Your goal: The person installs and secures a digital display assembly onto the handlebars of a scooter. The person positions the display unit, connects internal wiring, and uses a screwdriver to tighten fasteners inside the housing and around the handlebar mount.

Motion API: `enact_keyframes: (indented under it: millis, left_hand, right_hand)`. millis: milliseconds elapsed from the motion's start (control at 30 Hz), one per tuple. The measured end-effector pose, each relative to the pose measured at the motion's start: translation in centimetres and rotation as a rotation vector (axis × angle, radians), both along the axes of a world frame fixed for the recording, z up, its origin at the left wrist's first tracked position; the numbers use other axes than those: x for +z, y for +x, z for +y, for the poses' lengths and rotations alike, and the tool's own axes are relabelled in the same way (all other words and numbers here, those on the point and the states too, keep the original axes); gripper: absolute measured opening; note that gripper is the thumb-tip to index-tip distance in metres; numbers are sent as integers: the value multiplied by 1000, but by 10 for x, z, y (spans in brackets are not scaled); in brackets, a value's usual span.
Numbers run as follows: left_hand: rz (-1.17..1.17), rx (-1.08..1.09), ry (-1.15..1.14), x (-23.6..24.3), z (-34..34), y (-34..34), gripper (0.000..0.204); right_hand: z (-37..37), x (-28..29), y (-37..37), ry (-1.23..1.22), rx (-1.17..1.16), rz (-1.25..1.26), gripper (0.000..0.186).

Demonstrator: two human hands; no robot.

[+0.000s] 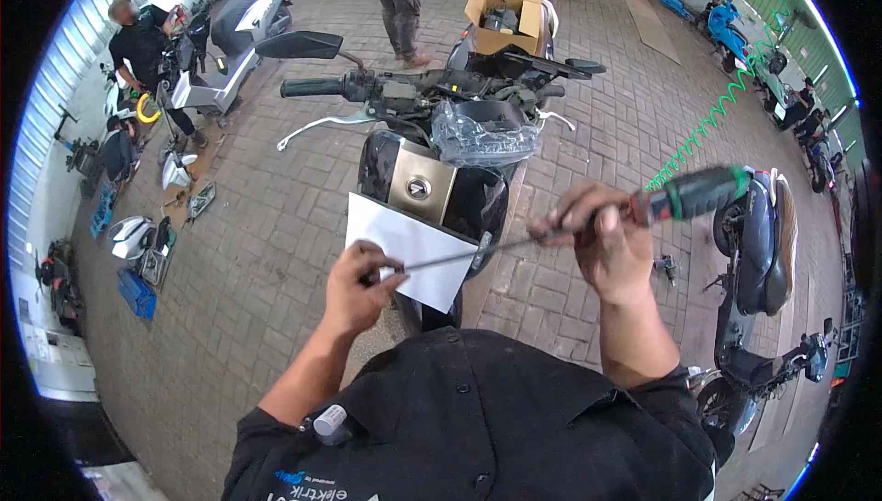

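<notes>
In front of my chest a long screwdriver [703, 193] with a red, black and green handle is held nearly level. My right hand [608, 248] grips it where the handle meets the dark shaft, and the tip points left. At the tip, my left hand [356, 288] is closed in a pinch; whatever small thing lies between its fingers is too small to name. Behind the shaft, a white sheet [432, 285] leans against the front of a scooter [418, 184] with a gold-coloured panel. Clear plastic wrap [482, 138] covers part of its handlebar.
An open cardboard box [505, 10] sits on the scooter's rear. A dark scooter [767, 248] stands at right, near a power tool [666, 267] on the paving. A green coiled hose [717, 115] hangs at right. At left, a person [142, 46] is beside a grey scooter [230, 56].
</notes>
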State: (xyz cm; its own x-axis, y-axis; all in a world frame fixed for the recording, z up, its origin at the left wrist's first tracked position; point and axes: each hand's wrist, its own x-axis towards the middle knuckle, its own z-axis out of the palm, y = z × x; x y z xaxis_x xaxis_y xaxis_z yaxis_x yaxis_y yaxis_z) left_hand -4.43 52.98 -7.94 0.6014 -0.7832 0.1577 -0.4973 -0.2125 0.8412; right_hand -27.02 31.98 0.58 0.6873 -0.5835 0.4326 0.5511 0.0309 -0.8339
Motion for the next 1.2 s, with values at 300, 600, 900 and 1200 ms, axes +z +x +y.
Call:
enact_keyframes:
  millis: [300, 600, 900, 1200]
  left_hand:
    - [-354, 17, 50, 93, -129, 78, 28]
    - [-371, 80, 230, 78, -217, 117, 29]
    - [-377, 64, 678, 78, -241, 107, 21]
    - [-520, 146, 860, 69, -247, 85, 15]
  right_hand:
    - [-87, 107, 98, -398, -126, 170, 33]
    - [-190, 127, 213, -452, 198, 275, 43]
    - [-218, 80, 251, -587, 223, 321, 41]
    - [-229, 59, 236, -678, 337, 307, 24]
